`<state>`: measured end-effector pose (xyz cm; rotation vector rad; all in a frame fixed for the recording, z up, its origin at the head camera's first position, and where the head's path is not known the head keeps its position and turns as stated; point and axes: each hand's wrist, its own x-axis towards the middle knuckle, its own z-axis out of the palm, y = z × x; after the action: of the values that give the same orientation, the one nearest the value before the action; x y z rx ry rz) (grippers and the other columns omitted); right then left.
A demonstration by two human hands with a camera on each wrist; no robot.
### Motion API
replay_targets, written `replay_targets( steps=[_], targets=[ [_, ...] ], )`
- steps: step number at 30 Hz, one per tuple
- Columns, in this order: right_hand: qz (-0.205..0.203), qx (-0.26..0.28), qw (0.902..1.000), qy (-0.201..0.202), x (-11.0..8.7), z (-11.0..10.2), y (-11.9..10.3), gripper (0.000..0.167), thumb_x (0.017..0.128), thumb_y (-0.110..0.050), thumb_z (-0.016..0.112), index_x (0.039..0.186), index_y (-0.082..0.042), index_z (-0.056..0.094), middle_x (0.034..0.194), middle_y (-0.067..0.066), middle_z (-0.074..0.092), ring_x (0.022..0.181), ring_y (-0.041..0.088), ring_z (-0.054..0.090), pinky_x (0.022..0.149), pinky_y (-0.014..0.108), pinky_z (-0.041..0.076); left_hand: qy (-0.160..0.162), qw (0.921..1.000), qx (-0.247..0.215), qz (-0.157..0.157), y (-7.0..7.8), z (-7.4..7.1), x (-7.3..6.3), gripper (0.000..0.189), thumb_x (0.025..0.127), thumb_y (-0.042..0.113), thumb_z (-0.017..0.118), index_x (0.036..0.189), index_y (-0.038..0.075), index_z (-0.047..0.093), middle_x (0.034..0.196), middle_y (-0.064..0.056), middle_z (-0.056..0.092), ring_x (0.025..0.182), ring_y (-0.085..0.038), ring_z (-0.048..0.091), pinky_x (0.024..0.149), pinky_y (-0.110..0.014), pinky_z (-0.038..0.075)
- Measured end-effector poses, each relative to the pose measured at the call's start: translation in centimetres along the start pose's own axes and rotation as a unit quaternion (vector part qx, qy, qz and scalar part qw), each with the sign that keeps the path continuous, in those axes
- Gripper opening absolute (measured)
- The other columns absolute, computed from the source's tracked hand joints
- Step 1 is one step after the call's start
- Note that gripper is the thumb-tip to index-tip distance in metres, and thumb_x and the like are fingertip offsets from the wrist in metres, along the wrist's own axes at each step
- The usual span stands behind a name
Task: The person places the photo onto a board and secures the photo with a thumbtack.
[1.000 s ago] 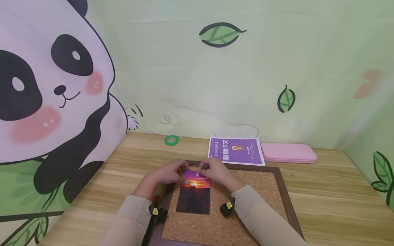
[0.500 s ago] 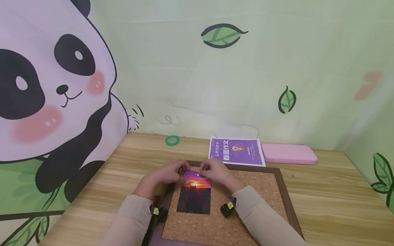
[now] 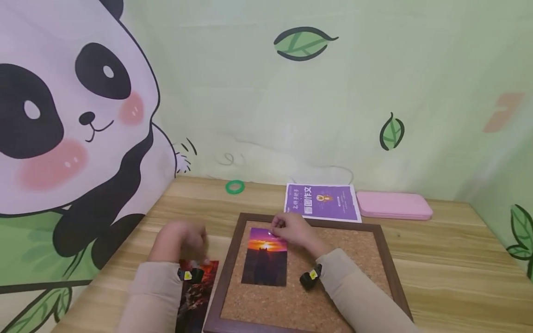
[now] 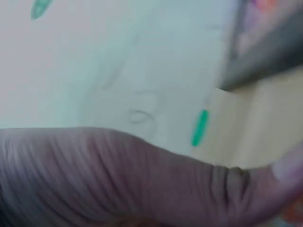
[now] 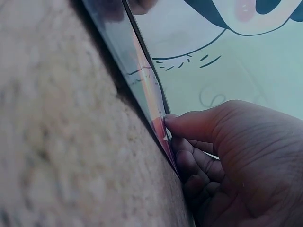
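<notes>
A sunset photo (image 3: pixel 264 266) lies on the upper left of a framed corkboard (image 3: pixel 308 303). At its top right corner, my right hand (image 3: pixel 296 230) pinches the photo between thumb and curled fingers. The right wrist view shows that thumb (image 5: pixel 191 124) against the photo's edge (image 5: pixel 154 111), with a small bright spot beside it too tiny to identify. My left hand (image 3: pixel 183 237) is blurred, left of the board, its fingers loosely bent down and holding nothing visible. It hovers over a second photo (image 3: pixel 200 296), dark with red, partly hidden by the sleeve.
A green ring (image 3: pixel 235 187), a purple-covered booklet (image 3: pixel 325 202) and a pink case (image 3: pixel 394 205) lie along the back of the wooden table (image 3: pixel 449 259). A wall covering (image 3: pixel 233 92) with a panda and leaves rises behind.
My left hand has let go of the sunset photo's top left corner and moved left and down, off the board. The second photo has come into view. My right hand stays at its corner.
</notes>
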<state>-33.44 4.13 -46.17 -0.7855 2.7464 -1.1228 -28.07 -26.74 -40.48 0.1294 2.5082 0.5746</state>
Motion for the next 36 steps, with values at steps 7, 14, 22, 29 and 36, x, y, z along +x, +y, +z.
replay_targets(
  steps=[7,14,22,29,36],
  targets=[
    [-0.016,0.002,0.9998,0.006,0.0,-0.2,0.5,0.007,0.091,-0.017,0.073,0.089,-0.012,0.070,0.079,-0.003,0.064,0.074,0.012,0.057,0.071,0.030,0.049,0.044,0.9968,0.065,0.013,0.5,0.8,1.3,0.030,0.072,0.015,0.090,0.084,0.003,0.066,0.077,-0.006,0.065,0.066,-0.020,0.062,0.059,-0.034,0.050],
    [-0.006,0.010,0.9999,0.004,-0.2,-0.1,0.5,0.007,0.091,-0.018,0.073,0.088,-0.012,0.069,0.078,-0.004,0.063,0.074,0.013,0.057,0.071,0.030,0.048,0.139,0.9868,0.048,0.067,-0.3,0.7,2.9,0.034,0.077,0.022,0.087,0.088,0.005,0.060,0.082,-0.005,0.058,0.073,-0.021,0.053,0.063,-0.034,0.045],
    [-0.014,0.012,0.9998,0.007,-0.2,0.1,0.5,0.007,0.092,-0.018,0.073,0.088,-0.012,0.069,0.078,-0.003,0.063,0.074,0.013,0.056,0.070,0.031,0.048,0.194,0.9759,0.070,0.071,-1.0,0.6,3.8,0.031,0.084,0.029,0.082,0.093,0.007,0.062,0.083,-0.004,0.058,0.074,-0.022,0.052,0.065,-0.038,0.043],
    [-0.007,0.015,0.9998,0.009,-0.8,-0.9,-0.7,0.006,0.093,-0.017,0.071,0.091,-0.012,0.069,0.080,-0.003,0.064,0.075,0.013,0.059,0.071,0.032,0.050,0.215,0.9710,0.076,0.073,-0.8,0.6,3.9,0.030,0.086,0.031,0.080,0.094,0.008,0.062,0.085,-0.004,0.058,0.076,-0.022,0.053,0.068,-0.040,0.044],
    [-0.020,0.016,0.9997,-0.002,-3.1,-3.2,-2.2,0.024,0.093,-0.022,0.072,0.108,-0.009,0.057,0.088,-0.001,0.062,0.076,0.014,0.057,0.067,0.029,0.049,0.186,0.9780,0.038,0.087,-2.2,0.2,3.8,0.044,0.085,0.035,0.080,0.106,0.001,0.063,0.097,-0.009,0.063,0.088,-0.025,0.058,0.082,-0.045,0.050]
  ],
)
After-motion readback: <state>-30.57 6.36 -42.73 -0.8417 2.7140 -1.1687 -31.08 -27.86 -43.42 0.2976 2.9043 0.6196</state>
